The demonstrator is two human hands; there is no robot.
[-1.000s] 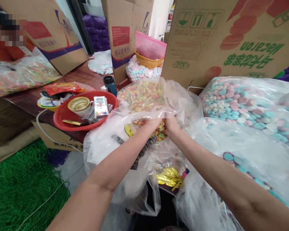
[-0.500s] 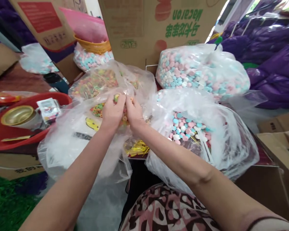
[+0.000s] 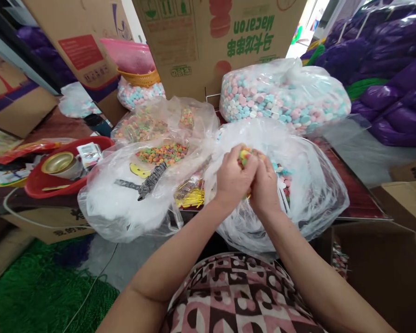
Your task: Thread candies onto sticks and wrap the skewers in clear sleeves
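My left hand (image 3: pixel 234 173) and my right hand (image 3: pixel 265 182) are cupped together around a heap of small colourful candies (image 3: pixel 246 155), yellow, orange and green. Both are over the open plastic bag (image 3: pixel 319 203) of pink, blue and white candies (image 3: pixel 286 180), partly covered by my hands. To the left lies another open bag (image 3: pixel 107 208) with ring-shaped colourful candies (image 3: pixel 162 153) inside. A crumpled dark strip (image 3: pixel 152 181) rests on that bag. Between the two bags is a bunch of gold twist ties (image 3: pixel 190 196).
A full bag of pastel candies (image 3: pixel 263 99) stands behind, before a large cardboard box (image 3: pixel 197 51). On the left is a red basin (image 3: pixel 38 180) with a metal bowl (image 3: pixel 58 163). Purple bundles (image 3: pixel 391 111) are at the right, an open carton (image 3: pixel 381 268) below them.
Both hands have moved right together, from the bag of ring-shaped candies to over the pastel candy bag, with colourful candies between them. The view has shifted a little.
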